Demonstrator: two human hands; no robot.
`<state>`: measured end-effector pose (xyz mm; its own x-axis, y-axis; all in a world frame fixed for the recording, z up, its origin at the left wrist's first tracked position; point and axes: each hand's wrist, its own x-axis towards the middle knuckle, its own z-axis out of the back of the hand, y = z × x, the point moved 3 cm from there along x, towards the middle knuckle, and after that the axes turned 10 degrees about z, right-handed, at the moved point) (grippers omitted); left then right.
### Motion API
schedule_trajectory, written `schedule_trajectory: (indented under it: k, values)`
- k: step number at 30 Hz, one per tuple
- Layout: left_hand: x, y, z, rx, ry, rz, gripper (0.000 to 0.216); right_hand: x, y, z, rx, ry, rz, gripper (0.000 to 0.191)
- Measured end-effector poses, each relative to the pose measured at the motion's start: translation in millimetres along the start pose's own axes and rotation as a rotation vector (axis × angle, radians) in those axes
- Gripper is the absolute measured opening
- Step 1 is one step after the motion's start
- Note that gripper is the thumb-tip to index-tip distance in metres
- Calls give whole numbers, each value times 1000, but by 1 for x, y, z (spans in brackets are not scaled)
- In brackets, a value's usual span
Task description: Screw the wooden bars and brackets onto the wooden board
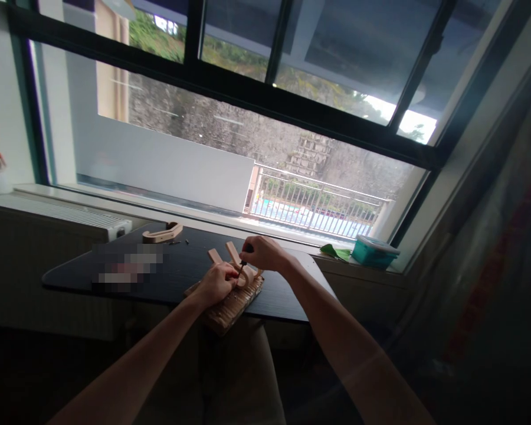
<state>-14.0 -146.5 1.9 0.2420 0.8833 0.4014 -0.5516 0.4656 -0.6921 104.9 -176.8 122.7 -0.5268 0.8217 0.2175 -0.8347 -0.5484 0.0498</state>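
Observation:
My right hand (pixel 261 252) is closed round the dark handle of a screwdriver (pixel 244 264), whose thin shaft points down at a light wooden piece (pixel 246 277) with a curved part. Close to the screwdriver's lower end, my left hand (pixel 218 283) has its fingers pressed together on the wooden piece; any small part between them is hidden. Two flat wooden bars (pixel 232 252) stick up behind the hands. Under all this lies a brown ribbed slab (pixel 230 310), woven-looking, at the front edge of the black table (pixel 283 295).
A second curved wooden piece (pixel 163 235) lies at the table's back left, with small dark bits (pixel 175 242) beside it. A blurred patch covers the left. On the windowsill stand a teal lidded box (pixel 374 252) and a green leaf-like thing (pixel 335 252). A radiator (pixel 48 221) is left.

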Motion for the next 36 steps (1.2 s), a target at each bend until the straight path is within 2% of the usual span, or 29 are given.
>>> schedule_trajectory:
  k: [7,14,24,31,36]
  values:
    - [4,1,-2,32,4,7,23,1,-1,1,-4,34,38,26]
    - [9,7,-6,77,-19,41,23,6,0,2,-9,138,119,20]
    - [6,6,-7,113,-44,27,20,14,11,4,-76,205,58,22]
    - [3,1,-5,164,-50,37,19,36,1,-6,-50,148,22,25]
    - [3,5,-7,160,-59,30,19,29,-13,-12,-31,104,-52,29]
